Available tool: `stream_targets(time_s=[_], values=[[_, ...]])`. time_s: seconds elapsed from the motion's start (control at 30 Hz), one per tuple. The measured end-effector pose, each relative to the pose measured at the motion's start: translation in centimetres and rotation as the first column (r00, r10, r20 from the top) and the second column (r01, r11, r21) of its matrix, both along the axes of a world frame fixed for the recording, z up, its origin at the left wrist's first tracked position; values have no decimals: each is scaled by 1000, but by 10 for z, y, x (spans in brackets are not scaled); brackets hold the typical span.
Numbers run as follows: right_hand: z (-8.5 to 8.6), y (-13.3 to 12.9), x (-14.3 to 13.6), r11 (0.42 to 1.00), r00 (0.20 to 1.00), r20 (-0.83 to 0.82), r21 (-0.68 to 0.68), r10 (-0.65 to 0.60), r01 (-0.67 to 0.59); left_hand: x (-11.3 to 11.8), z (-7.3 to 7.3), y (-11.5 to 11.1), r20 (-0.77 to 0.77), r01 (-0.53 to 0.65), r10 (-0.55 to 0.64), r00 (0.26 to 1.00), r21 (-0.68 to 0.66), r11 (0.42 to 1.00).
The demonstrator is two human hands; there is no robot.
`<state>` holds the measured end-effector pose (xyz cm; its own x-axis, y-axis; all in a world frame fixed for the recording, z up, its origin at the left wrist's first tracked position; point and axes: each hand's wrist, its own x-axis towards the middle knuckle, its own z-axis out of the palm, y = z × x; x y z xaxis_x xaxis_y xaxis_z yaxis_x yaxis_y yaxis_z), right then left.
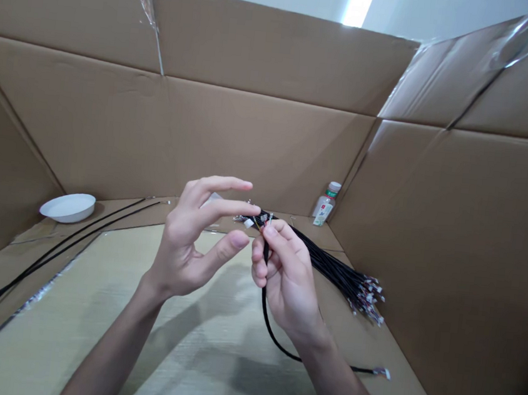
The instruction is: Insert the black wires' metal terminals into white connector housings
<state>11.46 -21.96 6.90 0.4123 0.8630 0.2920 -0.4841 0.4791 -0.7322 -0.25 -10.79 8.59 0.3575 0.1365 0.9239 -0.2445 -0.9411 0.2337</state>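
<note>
- Right hand: closed on a black cable, gripping it just below one end, between thumb and fingers.
- Left hand: open, thumb and fingers parted, holding nothing that shows; the forefinger points toward the gripped end. Contact with the fine wires there cannot be told.
- Held end: raised above the tabletop, with thin coloured wires emerging near the right thumb. A white connector shows between the hands, though which cable bears it is unclear.
- Remaining length of the held cable: curves down from the right hand, passes behind the right forearm, and emerges to its right, ending in a far connector.
- Beyond and to the right of the right hand: a thick bundle of black cables, its near ends a cluster of small connectors and wires.
- Far to the left of the left hand: a few long black cables, lying apart from the bundle; beyond them, a white bowl.
- Beyond the right hand, near the corner of the cardboard walls: an upright bottle.
- Stage reached: one cable is in handling. Which of the two groups, if either, is finished cannot be judged; the amount left is likewise uncertain.
</note>
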Motion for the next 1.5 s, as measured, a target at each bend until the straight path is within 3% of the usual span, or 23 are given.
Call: stream_targets(time_s=[0.13,0.63,0.8,0.9,1.03,1.17,1.27,1.33,1.4,1.5], values=[[-1,2,-1,1000,1000,10,8,8,-8,-2,2,-1,-39,-73,76,996,70,995],[-2,2,-1,999,999,19,32,-34,33,0,3,1,4,-143,145,989,200,969],[-5,2,1,998,997,66,58,-29,25,-2,3,4,-75,-137,157,985,224,965],[-5,0,0,995,983,158,59,-94,85,-2,3,6,-107,-135,161,981,216,967],[-6,-1,-5,932,880,308,90,-361,351,-5,3,8,-167,-143,176,970,195,970],[-17,2,-8,749,592,493,216,-637,626,-10,5,8,-231,-170,215,949,198,965],[-26,4,-7,671,422,583,313,-694,672,-14,8,4,-265,-184,236,935,206,961],[-26,5,-4,688,414,608,324,-678,650,-17,10,1,-261,-174,227,938,209,962],[-19,2,0,732,458,618,304,-639,611,-21,12,-1,-234,-152,196,952,192,970],[12,-8,9,823,535,658,246,-530,512,-30,14,1,-146,-124,140,979,112,986]])
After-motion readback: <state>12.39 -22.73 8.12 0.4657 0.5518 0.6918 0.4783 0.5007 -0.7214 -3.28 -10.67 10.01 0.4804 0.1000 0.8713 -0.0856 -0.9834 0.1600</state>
